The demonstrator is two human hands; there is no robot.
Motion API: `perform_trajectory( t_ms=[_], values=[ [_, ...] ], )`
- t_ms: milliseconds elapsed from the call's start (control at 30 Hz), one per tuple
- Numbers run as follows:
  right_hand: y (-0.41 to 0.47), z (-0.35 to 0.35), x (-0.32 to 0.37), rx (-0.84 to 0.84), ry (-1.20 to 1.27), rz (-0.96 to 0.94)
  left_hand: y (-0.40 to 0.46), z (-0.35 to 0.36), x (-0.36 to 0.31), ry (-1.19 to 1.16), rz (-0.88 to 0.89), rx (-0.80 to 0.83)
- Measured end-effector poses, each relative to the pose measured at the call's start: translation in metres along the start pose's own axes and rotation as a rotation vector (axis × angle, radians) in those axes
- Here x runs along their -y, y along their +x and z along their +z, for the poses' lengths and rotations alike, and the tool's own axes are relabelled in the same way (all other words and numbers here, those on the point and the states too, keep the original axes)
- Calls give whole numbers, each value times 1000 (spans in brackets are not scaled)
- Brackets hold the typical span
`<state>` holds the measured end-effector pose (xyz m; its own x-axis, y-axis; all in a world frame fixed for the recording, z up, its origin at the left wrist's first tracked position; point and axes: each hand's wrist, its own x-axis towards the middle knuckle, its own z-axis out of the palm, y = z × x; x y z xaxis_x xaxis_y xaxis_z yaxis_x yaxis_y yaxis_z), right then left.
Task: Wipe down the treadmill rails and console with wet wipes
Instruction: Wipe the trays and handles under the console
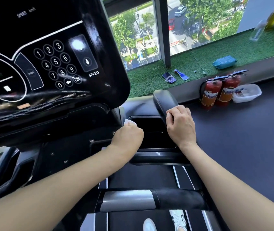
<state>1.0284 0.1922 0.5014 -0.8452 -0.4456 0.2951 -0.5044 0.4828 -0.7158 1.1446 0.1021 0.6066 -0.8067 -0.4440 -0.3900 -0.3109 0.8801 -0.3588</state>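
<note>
The black treadmill console (pixel 53 60) with its number keypad fills the upper left. Below it, my left hand (pixel 128 134) grips a white wet wipe (pixel 128 121) and presses it against the left edge of the dark tray recess (pixel 152 130). My right hand (pixel 180 125) curls round the black right handrail (pixel 163 100) beside that recess. A horizontal grip bar (pixel 149 200), part silver and part black, crosses in front of my forearms. The blue pack of wet wipes (pixel 224 62) lies on the green turf ledge by the window.
Two red fire extinguishers (pixel 219 92) stand on the dark floor to the right, next to a white basin (pixel 247 93). A phone (pixel 168 77) and a blue wrapper (pixel 181 75) lie on the turf ledge (pixel 149 84). My white shoes (pixel 177 219) stand on the belt.
</note>
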Motion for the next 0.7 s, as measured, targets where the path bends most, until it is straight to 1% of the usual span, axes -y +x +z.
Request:
perform_trajectory(
  t_ms=[33, 67, 100, 133, 167, 200, 233, 267, 333, 367, 433, 467, 600, 700],
  values=[
    [0, 0, 0, 0, 0, 0, 4, 3, -2, 49, 5, -47],
    [0, 0, 0, 0, -1, -1, 9, 0, -1, 107, -34, -97],
    [0, 0, 0, 0, -1, -3, 16, -6, 2, 141, -72, -213],
    [0, -1, 0, 1, -2, -6, 21, -12, 8, 126, -92, -230],
    [-1, -1, -1, 2, -2, -10, 28, -14, 10, 68, -83, -159],
    [-1, -1, -1, 0, -2, -10, 38, -8, 13, 30, -50, -141],
    [0, 0, -1, -3, -3, -10, 41, -5, 13, -3, -38, -78],
    [0, 0, -1, -3, -4, -10, 36, -5, 12, -12, -47, -81],
    [0, 1, -1, -11, -5, -14, 18, 5, 8, 119, -19, -148],
    [1, 1, -1, -12, -3, -16, 9, 10, 4, 153, 10, -133],
    [1, 2, -1, -9, -2, -20, 2, 14, 0, 91, 53, -92],
    [1, 1, -1, -12, -4, -21, 7, 10, 2, 53, 50, -100],
    [0, 1, -2, -13, -6, -28, 33, -6, 8, -2, -41, -92],
    [0, 2, -1, -11, -1, -28, 25, -7, 6, -37, -42, -67]
  ],
)
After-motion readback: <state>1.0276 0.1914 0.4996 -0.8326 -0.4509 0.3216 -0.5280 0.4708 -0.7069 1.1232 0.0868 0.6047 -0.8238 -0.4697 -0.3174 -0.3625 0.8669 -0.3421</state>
